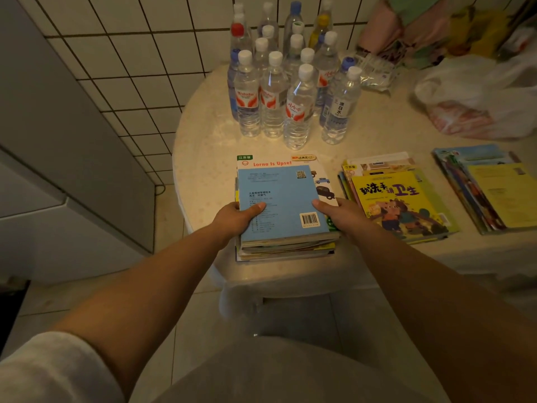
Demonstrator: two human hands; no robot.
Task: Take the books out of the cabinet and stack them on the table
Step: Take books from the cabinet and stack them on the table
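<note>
A stack of thin children's books (pixel 283 199), topped by a light blue back cover with a barcode, lies at the front left of the round cream table (pixel 203 158). My left hand (pixel 236 218) grips the stack's left edge, thumb on the blue cover. My right hand (pixel 340 215) grips its right edge the same way. A white book titled "Lorna Is Upset" sticks out underneath at the far side. A second pile with a yellow cartoon cover (pixel 398 203) lies to the right, and a third pile (pixel 491 187) lies further right.
Several clear water bottles (pixel 290 82) stand at the back of the table. A white plastic bag (pixel 476 97) and folded cloth (pixel 421 27) sit at the back right. A grey cabinet (pixel 66 146) stands to the left against a tiled wall.
</note>
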